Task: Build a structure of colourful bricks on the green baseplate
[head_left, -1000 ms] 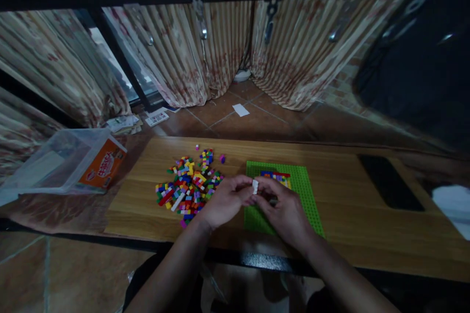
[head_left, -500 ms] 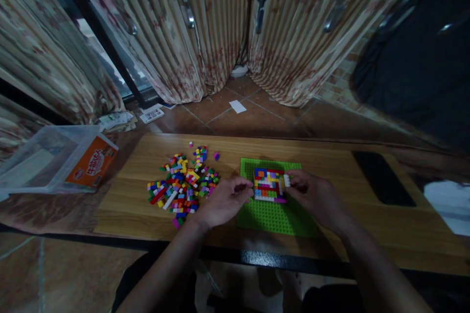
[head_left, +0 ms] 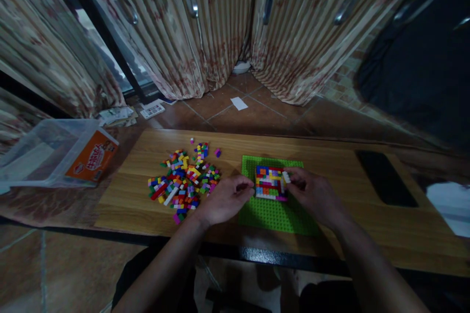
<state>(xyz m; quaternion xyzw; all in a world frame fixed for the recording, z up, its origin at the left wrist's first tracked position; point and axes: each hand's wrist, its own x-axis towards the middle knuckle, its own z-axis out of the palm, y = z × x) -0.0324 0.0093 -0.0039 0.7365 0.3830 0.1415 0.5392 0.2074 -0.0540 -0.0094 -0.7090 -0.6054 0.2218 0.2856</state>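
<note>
Gripping a white brick (head_left: 286, 177) in the fingers of the right hand (head_left: 314, 193) at the right edge of the multicoloured block (head_left: 270, 183), apparently from outside to keep the top in view. Curling the left hand (head_left: 226, 199) by the block's left edge, perhaps for steadying; cannot tell if gripping anything. Under the block, the green baseplate (head_left: 271, 217), presumably for footing; leftward on the counter (head_left: 338, 161), loose bricks (head_left: 183, 183).

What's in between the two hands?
In the head view, the block of colourful bricks, on the green baseplate, lies between the left hand and the right hand. A white brick, held by the right hand, is there too.
</note>
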